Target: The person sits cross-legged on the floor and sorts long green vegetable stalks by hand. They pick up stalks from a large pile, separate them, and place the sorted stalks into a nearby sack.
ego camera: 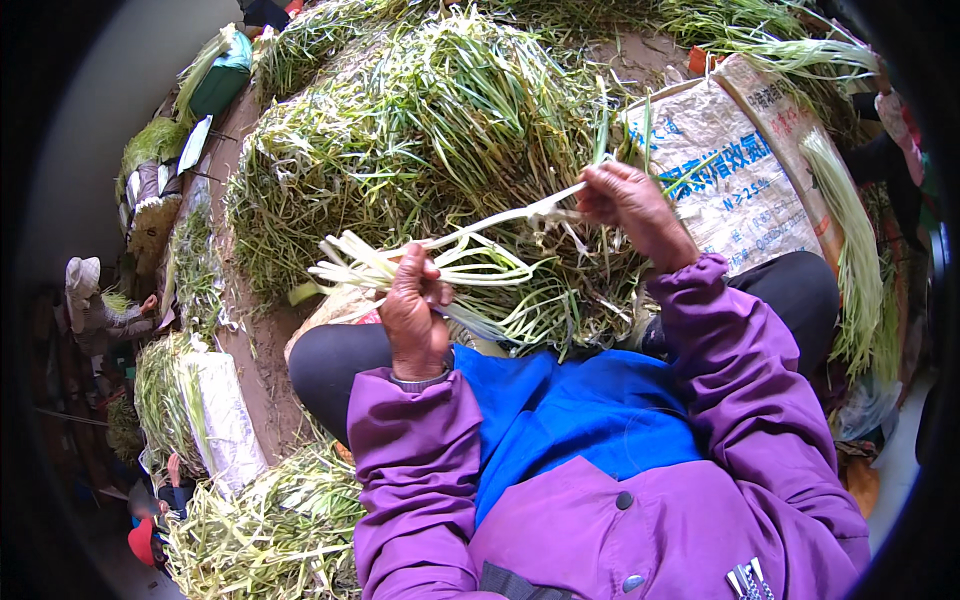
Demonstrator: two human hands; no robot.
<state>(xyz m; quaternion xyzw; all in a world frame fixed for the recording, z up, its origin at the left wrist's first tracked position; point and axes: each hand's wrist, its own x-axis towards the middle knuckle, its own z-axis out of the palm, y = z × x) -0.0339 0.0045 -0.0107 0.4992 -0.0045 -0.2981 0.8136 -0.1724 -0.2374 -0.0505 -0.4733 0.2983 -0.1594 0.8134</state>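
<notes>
My left hand (416, 311) is closed around a bunch of pale stalks (349, 262), which look like garlic greens or chives. Their whitish ends stick out to the left, and green leaves droop over my lap. A single long stalk (491, 221) stretches from beside the bunch up to my right hand (619, 206), whose fingers pinch it. Limp, shrivelled strips (559, 217) hang from that stalk just left of the right fingers. Both hands are above my crossed legs, in front of a large heap of green stalks (465, 112).
A white woven sack (712, 165) with printed writing lies at the right, with pale stalks (840, 217) along its far side. Trimmed leaves (262, 532) pile up at lower left. Another white sack (221, 412) and several people, including one in a pale hat (82, 281), are at the left.
</notes>
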